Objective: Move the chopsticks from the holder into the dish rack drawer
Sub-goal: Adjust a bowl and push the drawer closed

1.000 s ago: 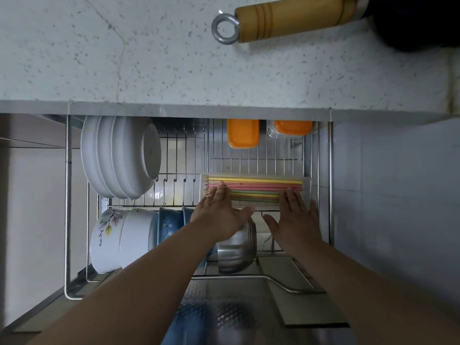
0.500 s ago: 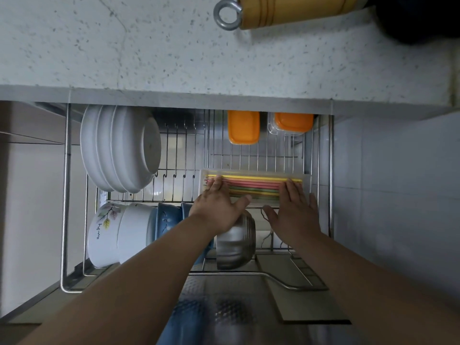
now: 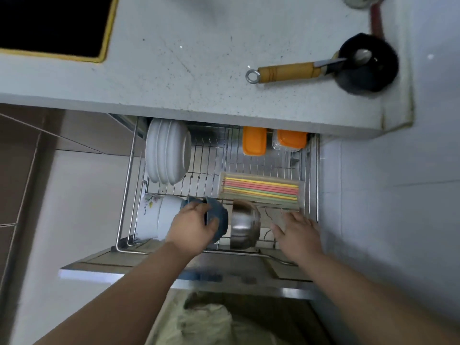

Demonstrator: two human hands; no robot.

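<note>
The chopsticks point(image 3: 261, 191) lie flat in a clear tray point(image 3: 301, 195) on the wire rack point(image 3: 129, 170) of the pulled-out drawer, at its right side and toward the far half. Their long axis runs left to right, tilted a little so the right ends sit nearer.

Both hands are on the near side of the tray. The right hand point(image 3: 297, 232) is spread open, palm down, its fingers point(image 3: 290, 216) pointing at the tray's near right corner and close to it, holding nothing; I cannot tell whether the fingertips touch the tray edge. The left hand point(image 3: 193, 226) is further left and well apart from the tray, curled over the rim of a blue bowl point(image 3: 219, 217) that stands on edge beside a steel bowl point(image 3: 245, 224); it seems to rest on or lightly hold that bowl.

So the chopsticks lie far of the right hand and far-right of the left, and the right hand is plainly the nearer. Judging by this, the chopsticks already sit in the rack drawer, and any last nudge of the tray falls to the right hand, pushing across the sticks' length.
</note>
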